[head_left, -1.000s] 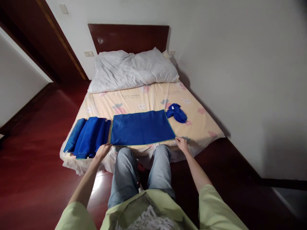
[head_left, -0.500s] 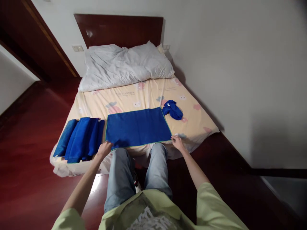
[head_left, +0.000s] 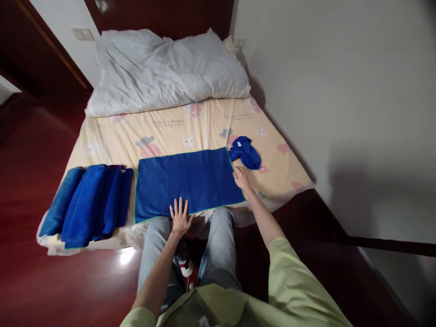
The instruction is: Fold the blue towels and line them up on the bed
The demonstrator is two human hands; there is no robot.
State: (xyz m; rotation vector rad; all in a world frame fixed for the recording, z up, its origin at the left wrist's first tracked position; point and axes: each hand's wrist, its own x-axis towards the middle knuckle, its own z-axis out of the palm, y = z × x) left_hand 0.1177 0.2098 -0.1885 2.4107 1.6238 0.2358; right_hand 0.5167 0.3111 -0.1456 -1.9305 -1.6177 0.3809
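Observation:
A blue towel (head_left: pixel 187 179) with a green edge lies spread flat on the bed near its front edge. My left hand (head_left: pixel 180 217) rests on the towel's near edge with fingers spread, holding nothing. At the towel's right edge is my right hand (head_left: pixel 240 177), its fingers bent; whether it grips the edge is too small to tell. A crumpled blue cloth (head_left: pixel 245 153) with a white tag lies just beyond my right hand. Several rolled or folded blue towels (head_left: pixel 85 204) sit side by side at the bed's front left.
The bed (head_left: pixel 275 177) has a patterned cream sheet, with a bunched white quilt (head_left: pixel 170 72) across its far end. A wall (head_left: pixel 340 113) stands on the right. My legs are against the bed's front edge, over a dark red floor (head_left: pixel 20 190).
My left hand has left the towel's near left corner and moved right, its fingers now spread. My right hand has moved up from the near right corner along the edge. The view has shifted closer.

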